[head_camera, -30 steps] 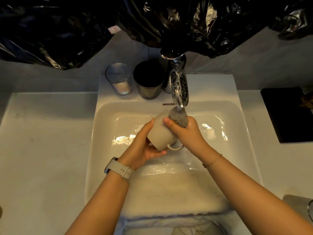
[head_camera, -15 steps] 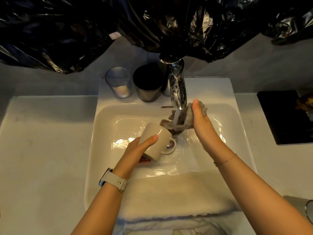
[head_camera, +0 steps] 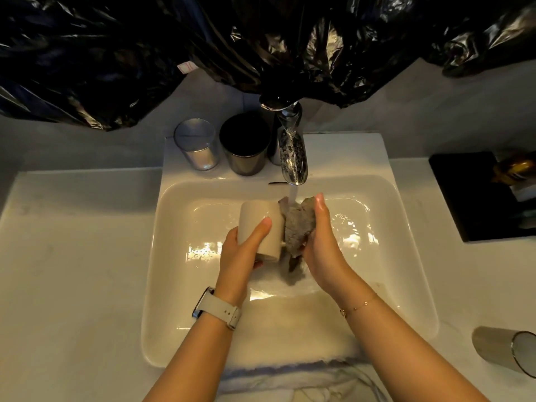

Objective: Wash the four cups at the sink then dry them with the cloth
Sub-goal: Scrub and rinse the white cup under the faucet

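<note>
Gripping the beige cup (head_camera: 261, 224) around its side, the left hand (head_camera: 242, 253) is holding it over the middle of the white sink (head_camera: 174, 227), with the cup lying roughly on its side. The right hand (head_camera: 320, 242) is holding a wet grey cloth (head_camera: 298, 227) against the cup's right end, its fingers lying fairly straight along the cloth and the thumb hidden behind it. Water is running from the chrome faucet (head_camera: 291, 152) at top centre, falling onto the cloth just beside the cup. On the ledge in the upper middle of the frame, left of the faucet, a clear glass cup (head_camera: 197, 145) and a dark cup (head_camera: 245, 145) are standing upright, close together. At the lower right edge another glass cup (head_camera: 504, 351) is lying on its side on the counter (head_camera: 72, 256). A pale towel (head_camera: 290, 338) is draping over the sink's near rim at bottom centre.
</note>
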Demonstrator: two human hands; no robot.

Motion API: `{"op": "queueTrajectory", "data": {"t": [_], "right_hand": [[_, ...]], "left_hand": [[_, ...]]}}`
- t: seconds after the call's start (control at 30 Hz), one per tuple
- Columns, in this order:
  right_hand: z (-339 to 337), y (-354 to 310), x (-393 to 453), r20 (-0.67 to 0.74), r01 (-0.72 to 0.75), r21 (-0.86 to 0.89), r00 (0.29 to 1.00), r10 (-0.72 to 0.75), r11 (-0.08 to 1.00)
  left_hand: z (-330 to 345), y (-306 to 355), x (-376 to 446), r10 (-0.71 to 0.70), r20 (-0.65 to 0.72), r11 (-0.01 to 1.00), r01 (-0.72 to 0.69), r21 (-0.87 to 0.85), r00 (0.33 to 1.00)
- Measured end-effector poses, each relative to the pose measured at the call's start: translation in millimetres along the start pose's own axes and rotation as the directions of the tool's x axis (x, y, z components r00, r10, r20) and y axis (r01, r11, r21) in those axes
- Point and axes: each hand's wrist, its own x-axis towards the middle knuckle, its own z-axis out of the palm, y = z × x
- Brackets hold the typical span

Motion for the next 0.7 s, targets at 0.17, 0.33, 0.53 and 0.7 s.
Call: {"op": "queueTrajectory", "data": {"t": [0.17,0.33,0.53,0.7], "right_hand": [[-4,9,5,-0.093,0.009,-0.051,0.996,-0.014,0.999],[-2,12,9,-0.216,0.101,-0.050,0.970,-0.109,0.994],[6,4,18,-0.234,-0.046,-0.129,0.972,0.014,0.991],[4,8,23,-0.108,-0.066,-0.035,0.992,0.062,0.997]], "left_hand": [[7,-3,2,0.045,-0.044,0.998,-0.046,-0.033,0.998],[11,-9,2,0.094,-0.080,0.996,-0.094,0.002,0.992],[12,-14,-2,0.210,-0.140,0.971,-0.189,0.148,0.968],[5,-10,4,0.216,-0.153,0.969,-0.193,0.156,0.964]]}}
